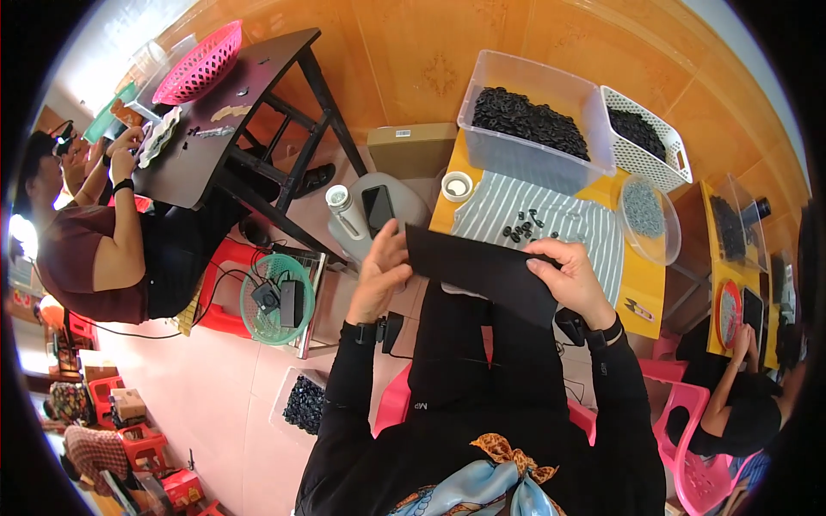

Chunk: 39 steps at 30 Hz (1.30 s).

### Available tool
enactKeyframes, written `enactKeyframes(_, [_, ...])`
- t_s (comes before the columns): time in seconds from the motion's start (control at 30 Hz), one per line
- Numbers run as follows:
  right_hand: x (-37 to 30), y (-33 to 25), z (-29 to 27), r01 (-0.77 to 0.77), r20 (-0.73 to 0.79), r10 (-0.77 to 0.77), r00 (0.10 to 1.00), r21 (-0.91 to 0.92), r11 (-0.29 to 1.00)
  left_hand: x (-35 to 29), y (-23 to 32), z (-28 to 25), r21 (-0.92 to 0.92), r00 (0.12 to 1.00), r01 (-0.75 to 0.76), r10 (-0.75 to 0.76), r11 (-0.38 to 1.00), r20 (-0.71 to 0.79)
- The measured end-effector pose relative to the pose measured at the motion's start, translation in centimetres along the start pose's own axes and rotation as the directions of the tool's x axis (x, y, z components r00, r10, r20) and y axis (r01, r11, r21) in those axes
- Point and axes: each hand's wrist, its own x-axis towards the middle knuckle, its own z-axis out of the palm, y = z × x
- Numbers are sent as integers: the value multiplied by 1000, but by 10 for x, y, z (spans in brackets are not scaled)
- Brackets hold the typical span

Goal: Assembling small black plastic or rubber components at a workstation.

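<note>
A black flat strip [477,265] stretches above my lap, at the near edge of the yellow table. My right hand [570,277] pinches its right part between thumb and fingers. At the strip's left end is my left hand [379,273], its fingers apart; whether the fingertips touch the edge I cannot tell. Just beyond the strip, several small black pieces [520,229] lie on a grey-and-white striped cloth [594,245]. A clear plastic bin [533,163] full of black pieces stands behind them.
Beside the bin are a white perforated basket [675,163], a tub of grey pieces [645,219] and small snips [638,310]. On a stool at left are a phone [377,208] and a white bottle [346,213]. A co-worker [95,249] sits at the dark table [202,142].
</note>
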Motion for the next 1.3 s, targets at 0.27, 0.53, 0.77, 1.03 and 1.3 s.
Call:
enactKeyframes(0.27, [-54,7,-34,-351,164,329,930,663,662,-15,-7,42,-48,954,253,-241,966,179])
enactKeyframes(0.53, [-117,66,3,-220,120,187,975,655,723,-32,-2,46,-97,984,170,-164,981,63])
enactKeyframes(0.77, [-142,80,74,-160,340,87,936,193,968,-58,24,72,-29,980,168,-164,985,114])
enactKeyframes(1.03, [-127,70,126,-43,-175,223,959,687,725,-81,66,99,-107,974,149,-127,983,187])
enactKeyframes(1.3, [-118,63,98,154,-307,75,949,659,736,-93,30,46,-75,983,183,-183,980,14])
